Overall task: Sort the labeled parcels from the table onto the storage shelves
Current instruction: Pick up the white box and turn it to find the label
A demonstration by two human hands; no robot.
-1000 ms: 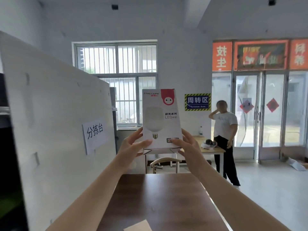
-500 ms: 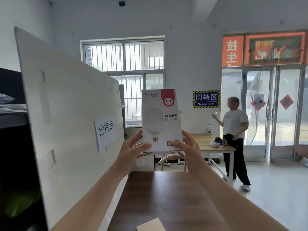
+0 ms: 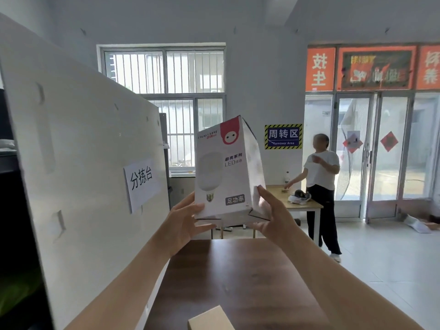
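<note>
Now tilted and turned, LED bulb box [image 3: 227,172] reading "LED", clamped between left hand [image 3: 188,219] and right hand [image 3: 273,215], "Turnover Area" sign [image 3: 283,136] behind.

The bulb box [image 3: 228,170] is a tall white carton with a red blob mascot in its top corner, a picture of an LED bulb down the front, some Chinese text with "LED" beside it, and a small grey label near the bottom. It's up in the air above the far end of the brown table [image 3: 238,277], tipped a bit so its top leans right and one shaded side panel shows. Its bottom flaps look loose. A plain cardboard parcel [image 3: 210,319] lies flat on the table's near edge, mostly cut off.
</note>
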